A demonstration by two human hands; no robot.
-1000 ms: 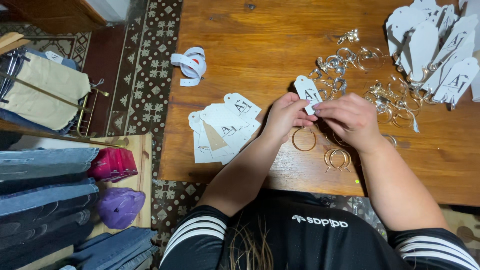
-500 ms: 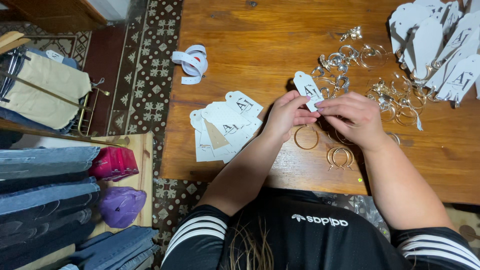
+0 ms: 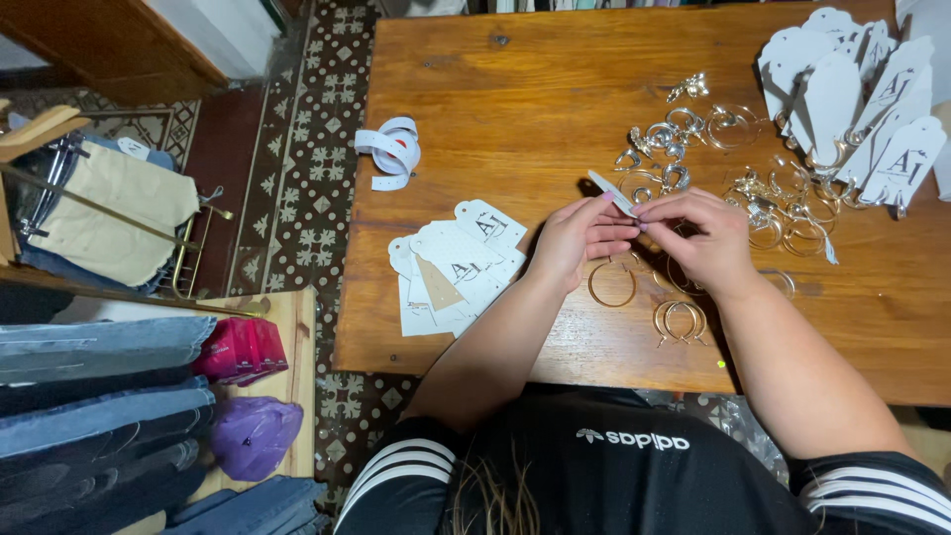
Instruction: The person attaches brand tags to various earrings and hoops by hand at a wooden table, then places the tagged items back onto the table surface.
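Over the wooden counter [image 3: 515, 89], both hands are pinching one white card tag [image 3: 611, 191], left hand [image 3: 578, 238] and right hand [image 3: 701, 238] meeting beside loose hoop earrings [image 3: 677, 319].

Single head-worn view, aimed steeply down.
The wooden table [image 3: 495, 89] is seen from above at close range, the patterned floor [image 3: 297, 178] included at left.
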